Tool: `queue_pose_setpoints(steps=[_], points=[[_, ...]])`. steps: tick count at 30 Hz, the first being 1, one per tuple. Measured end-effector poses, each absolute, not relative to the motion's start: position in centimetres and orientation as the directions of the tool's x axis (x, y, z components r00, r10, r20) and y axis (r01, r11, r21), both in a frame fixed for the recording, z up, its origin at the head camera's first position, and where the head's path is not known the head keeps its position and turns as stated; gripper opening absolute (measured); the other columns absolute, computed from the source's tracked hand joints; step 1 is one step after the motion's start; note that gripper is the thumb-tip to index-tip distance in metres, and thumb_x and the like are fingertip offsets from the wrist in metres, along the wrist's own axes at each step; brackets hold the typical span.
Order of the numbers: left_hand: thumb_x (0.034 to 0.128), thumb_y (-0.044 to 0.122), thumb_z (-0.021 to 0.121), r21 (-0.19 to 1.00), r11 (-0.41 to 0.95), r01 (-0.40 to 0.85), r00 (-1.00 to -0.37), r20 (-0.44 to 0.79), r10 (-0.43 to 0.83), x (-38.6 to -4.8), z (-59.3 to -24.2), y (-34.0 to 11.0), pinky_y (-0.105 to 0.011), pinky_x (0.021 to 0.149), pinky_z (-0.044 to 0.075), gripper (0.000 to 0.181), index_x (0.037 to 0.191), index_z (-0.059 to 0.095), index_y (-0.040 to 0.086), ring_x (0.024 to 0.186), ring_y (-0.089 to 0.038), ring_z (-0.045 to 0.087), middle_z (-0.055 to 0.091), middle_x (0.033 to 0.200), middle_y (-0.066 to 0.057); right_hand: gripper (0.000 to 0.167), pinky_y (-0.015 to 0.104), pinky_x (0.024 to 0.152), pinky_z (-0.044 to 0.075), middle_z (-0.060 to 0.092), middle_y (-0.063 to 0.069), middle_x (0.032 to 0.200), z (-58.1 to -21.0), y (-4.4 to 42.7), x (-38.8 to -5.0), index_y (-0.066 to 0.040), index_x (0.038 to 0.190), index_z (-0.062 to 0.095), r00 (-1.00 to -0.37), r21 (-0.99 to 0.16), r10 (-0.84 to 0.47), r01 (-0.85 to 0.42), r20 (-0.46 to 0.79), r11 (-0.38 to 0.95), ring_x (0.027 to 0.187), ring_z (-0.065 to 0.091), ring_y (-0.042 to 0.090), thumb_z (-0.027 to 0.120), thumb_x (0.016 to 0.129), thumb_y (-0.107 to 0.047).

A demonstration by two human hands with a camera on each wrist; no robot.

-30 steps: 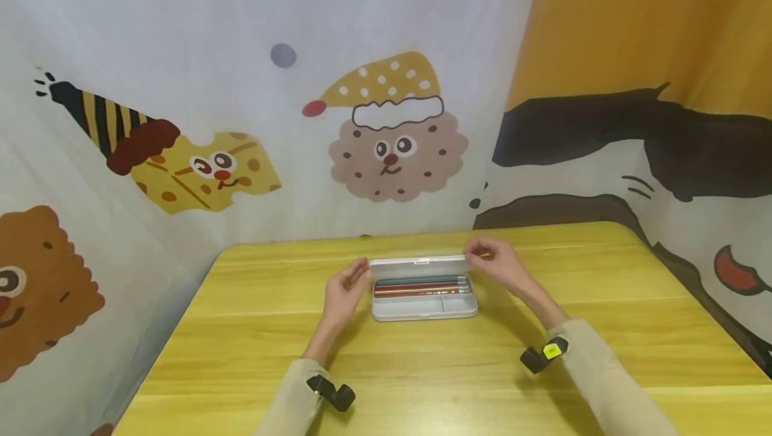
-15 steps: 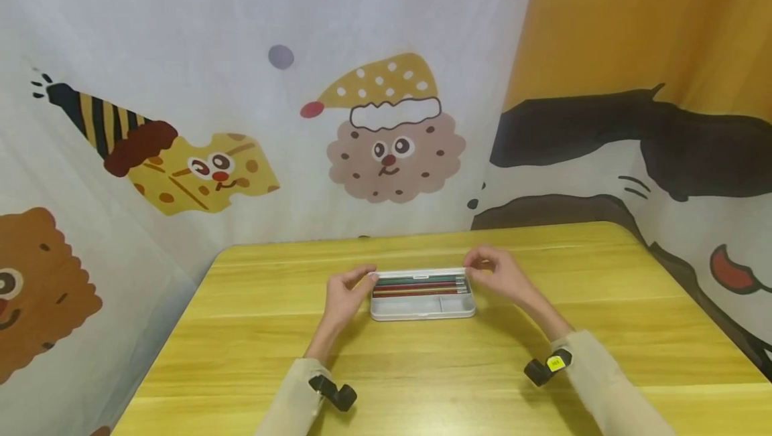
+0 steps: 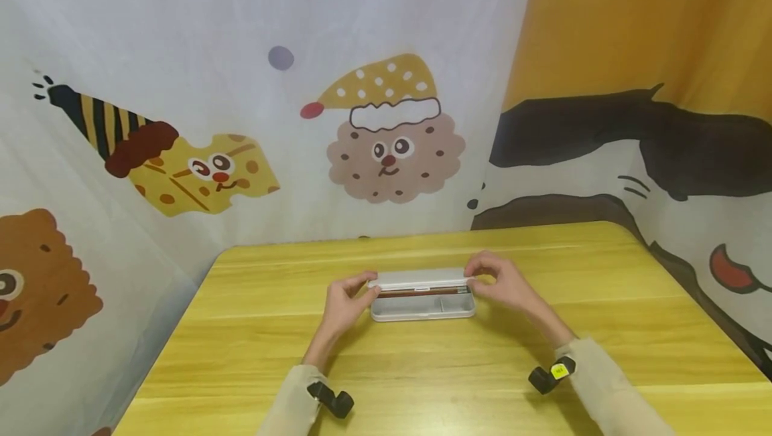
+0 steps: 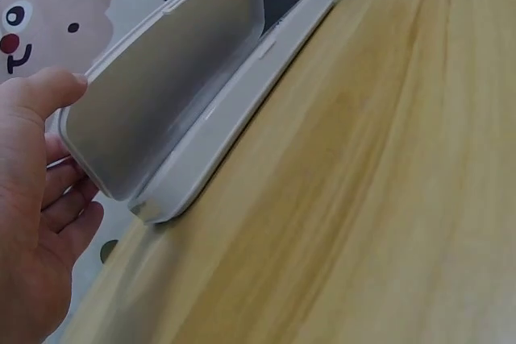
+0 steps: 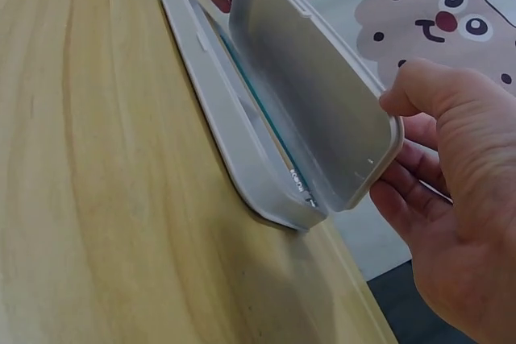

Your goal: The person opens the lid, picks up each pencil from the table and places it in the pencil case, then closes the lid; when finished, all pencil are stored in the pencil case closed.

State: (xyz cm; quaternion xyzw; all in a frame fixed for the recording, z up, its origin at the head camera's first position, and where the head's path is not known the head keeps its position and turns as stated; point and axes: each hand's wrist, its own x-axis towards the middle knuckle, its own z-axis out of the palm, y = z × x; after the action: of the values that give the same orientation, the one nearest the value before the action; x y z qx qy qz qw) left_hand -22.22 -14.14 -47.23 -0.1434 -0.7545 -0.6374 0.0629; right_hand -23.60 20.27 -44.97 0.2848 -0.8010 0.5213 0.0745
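Note:
A pale grey pencil case lies on the table with its hinged lid raised part way. My left hand holds the lid's left end, the thumb on its front edge and the fingers behind, as the left wrist view shows. At the other end, my right hand pinches the lid's corner between thumb and fingers. Pencils lie in the rear part of the case, mostly covered by the lid from above. A teal pencil shows in the right wrist view. The front compartments hold nothing visible.
The yellow wood-grain table extends around the case. Behind it hangs a curtain printed with cartoon figures, close to the table's back edge. Black wrist cameras sit on both sleeves.
Both hands have brought the lid forward and down, from nearly upright to slanting over the pencils, which are now more covered. The left fingers have moved onto the lid's edge. The case's base stays put.

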Motion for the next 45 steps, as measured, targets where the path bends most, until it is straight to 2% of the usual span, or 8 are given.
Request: queue_pose_setpoints(steps=[7, 11, 17, 22, 29, 35, 39, 45], points=[[0.0866, -0.003, 0.074, 0.913, 0.188, 0.362, -0.928, 0.333, 0.169, -22.1, -47.6, -14.5, -0.044, 0.110, 0.037, 0.026, 0.112, 0.072, -0.006, 0.126, -0.034, 0.055, 0.068, 0.122, -0.019, 0.024, 0.055, 0.099, 0.048, 0.064, 0.008, 0.110, -45.5, 20.5, -23.5, -0.008, 0.099, 0.072, -0.828, -0.785, -0.401, -0.528, 0.392, 0.323, 0.101, 0.064, 0.026, 0.075, 0.080, 0.007], [0.0858, 0.001, 0.077, 0.901, 0.200, 0.385, -0.918, 0.351, 0.186, -22.2, -48.2, -14.8, -0.044, 0.110, 0.038, 0.024, 0.110, 0.074, 0.001, 0.126, -0.031, 0.056, 0.069, 0.121, -0.013, 0.028, 0.056, 0.100, 0.046, 0.064, 0.005, 0.112, -45.6, 20.5, -23.4, -0.013, 0.099, 0.073, -0.833, -0.767, -0.403, -0.526, 0.379, 0.368, 0.106, 0.060, 0.026, 0.077, 0.079, 0.006], [0.0860, 0.002, 0.078, 0.897, 0.226, 0.379, -0.918, 0.334, 0.212, -22.0, -48.5, -15.0, -0.045, 0.111, 0.037, 0.024, 0.109, 0.074, 0.003, 0.128, -0.028, 0.054, 0.068, 0.124, -0.011, 0.028, 0.058, 0.100, 0.043, 0.065, 0.006, 0.114, -45.6, 20.4, -22.9, -0.013, 0.100, 0.075, -0.820, -0.719, -0.415, -0.556, 0.394, 0.417, 0.110, 0.058, 0.029, 0.079, 0.077, 0.003], [0.0848, -0.003, 0.076, 0.878, 0.251, 0.408, -0.905, 0.353, 0.235, -21.2, -47.8, -14.9, -0.050, 0.111, 0.035, 0.026, 0.111, 0.072, -0.006, 0.130, -0.036, 0.050, 0.065, 0.126, -0.020, 0.030, 0.056, 0.098, 0.046, 0.065, 0.002, 0.112, -45.9, 20.5, -22.8, -0.013, 0.098, 0.076, -0.806, -0.679, -0.427, -0.582, 0.410, 0.448, 0.108, 0.060, 0.028, 0.080, 0.074, 0.004], [0.0828, -0.007, 0.077, 0.844, 0.272, 0.463, -0.878, 0.394, 0.272, -19.6, -45.7, -14.6, -0.048, 0.110, 0.036, 0.027, 0.109, 0.070, -0.011, 0.130, -0.041, 0.050, 0.065, 0.123, -0.026, 0.033, 0.054, 0.100, 0.047, 0.065, 0.000, 0.112, -46.6, 20.5, -22.7, -0.015, 0.098, 0.075, -0.795, -0.638, -0.440, -0.602, 0.418, 0.481, 0.109, 0.060, 0.026, 0.082, 0.071, 0.003], [0.0802, -0.006, 0.079, 0.814, 0.323, 0.482, -0.872, 0.409, 0.271, -20.4, -47.4, -14.7, -0.043, 0.110, 0.036, 0.029, 0.108, 0.071, -0.008, 0.130, -0.037, 0.051, 0.066, 0.123, -0.021, 0.034, 0.052, 0.099, 0.048, 0.065, 0.001, 0.112, -46.6, 20.4, -22.3, -0.013, 0.098, 0.074, -0.777, -0.622, -0.455, -0.624, 0.435, 0.473, 0.109, 0.060, 0.026, 0.083, 0.071, 0.004], [0.0773, -0.005, 0.082, 0.797, 0.348, 0.493, -0.867, 0.422, 0.263, -21.3, -49.1, -14.9, -0.043, 0.110, 0.037, 0.030, 0.106, 0.074, -0.003, 0.128, -0.033, 0.054, 0.068, 0.123, -0.015, 0.033, 0.049, 0.098, 0.050, 0.065, 0.002, 0.112, -46.8, 20.3, -22.3, -0.013, 0.098, 0.075, -0.765, -0.608, -0.461, -0.641, 0.450, 0.468, 0.109, 0.060, 0.025, 0.083, 0.071, 0.004], [0.0755, 0.000, 0.086, 0.774, 0.367, 0.516, -0.855, 0.437, 0.281, -21.4, -49.5, -15.2, -0.038, 0.109, 0.039, 0.031, 0.104, 0.076, 0.006, 0.127, -0.027, 0.055, 0.070, 0.122, -0.005, 0.033, 0.045, 0.097, 0.052, 0.065, 0.001, 0.111, -47.2, 20.4, -22.3, -0.011, 0.099, 0.075, -0.752, -0.577, -0.464, -0.657, 0.467, 0.484, 0.107, 0.060, 0.023, 0.084, 0.070, 0.004]])
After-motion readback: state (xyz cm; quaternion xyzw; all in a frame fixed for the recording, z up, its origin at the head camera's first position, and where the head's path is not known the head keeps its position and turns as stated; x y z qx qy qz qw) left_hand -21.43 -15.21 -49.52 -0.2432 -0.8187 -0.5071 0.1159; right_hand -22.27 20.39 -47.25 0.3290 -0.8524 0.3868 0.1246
